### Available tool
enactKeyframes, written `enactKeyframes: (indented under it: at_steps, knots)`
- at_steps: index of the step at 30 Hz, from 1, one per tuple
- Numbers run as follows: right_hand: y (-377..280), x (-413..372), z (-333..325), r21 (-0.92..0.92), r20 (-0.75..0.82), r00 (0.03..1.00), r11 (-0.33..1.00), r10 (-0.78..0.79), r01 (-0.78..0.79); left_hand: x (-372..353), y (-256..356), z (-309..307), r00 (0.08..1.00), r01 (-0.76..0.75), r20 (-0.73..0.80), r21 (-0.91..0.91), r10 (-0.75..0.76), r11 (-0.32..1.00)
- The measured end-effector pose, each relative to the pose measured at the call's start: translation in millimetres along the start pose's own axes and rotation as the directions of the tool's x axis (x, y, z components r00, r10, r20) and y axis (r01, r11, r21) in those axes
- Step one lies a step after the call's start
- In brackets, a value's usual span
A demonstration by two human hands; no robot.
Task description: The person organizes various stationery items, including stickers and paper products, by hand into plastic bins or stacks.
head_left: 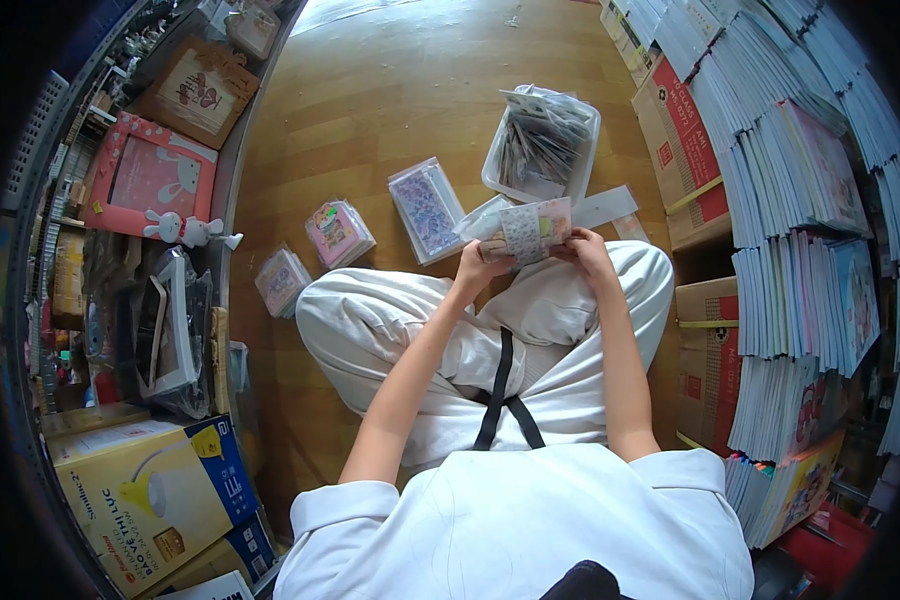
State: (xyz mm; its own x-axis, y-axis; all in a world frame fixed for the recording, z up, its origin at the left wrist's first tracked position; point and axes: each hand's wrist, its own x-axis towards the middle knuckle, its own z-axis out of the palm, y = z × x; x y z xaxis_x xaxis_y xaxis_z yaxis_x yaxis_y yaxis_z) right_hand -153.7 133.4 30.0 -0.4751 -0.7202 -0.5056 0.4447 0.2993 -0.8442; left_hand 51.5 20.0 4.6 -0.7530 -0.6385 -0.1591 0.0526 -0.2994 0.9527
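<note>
Above my crossed legs, several patterned paper packets (532, 232) in clear sleeves are held between both hands. My left hand (486, 264) pinches their left end, thumb on top. At the right end, the fingers of my right hand (584, 254) are closed on the edge. Just beyond stands a white plastic bin (591, 150) filled with upright packets (542, 145). To the left on the floor lie a stack of purple-patterned packs (430, 208), a pink-topped stack (336, 234) and a smaller stack (283, 281). A pale flat sleeve (607, 206) rests right of the bin.
On the left, a shelf carries a pink rabbit picture frame (153, 180), a rabbit figure (185, 228), wrapped frames (175, 325) and a yellow lamp box (145, 490). Along the right rise tall stacks of notebooks (790, 180) and cardboard boxes (708, 360). Wooden flooring (380, 90) stretches ahead.
</note>
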Motion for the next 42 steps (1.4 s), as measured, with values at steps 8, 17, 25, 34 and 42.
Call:
enactKeyframes:
  at_steps: [8, 17, 25, 34, 42]
  knots:
    - [31.6, 16.7, 9.6, -0.73, 0.135, 0.901, 0.573, -0.412, 0.372, 0.0, -0.7, 0.5, 0.999, -0.02, 0.052, 0.093, 0.015, 0.995]
    - [37.2, 8.7, 11.0, -0.799, 0.341, 0.83, 0.33, -0.441, 0.503, -3.4, 2.0, 2.3, 1.0, 0.015, -0.023, 0.133, -0.012, 0.991]
    - [26.3, 5.9, 10.4, -0.89, 0.34, 0.768, 0.077, -0.543, 0.449, 3.8, -15.0, -2.2, 0.995, -0.093, -0.024, 0.055, 0.095, 0.994]
    - [-105.2, -62.9, 97.4, -0.491, 0.607, 0.379, 0.045, -0.699, 0.87, 0.3, 2.7, 9.8, 0.979, -0.189, -0.076, 0.025, 0.191, 0.982]
    - [-92.9, -32.4, 101.7, -0.43, 0.453, 0.701, 0.553, -0.551, 0.713, -2.2, -5.3, -0.7, 0.984, -0.172, 0.001, 0.215, 0.175, 0.961]
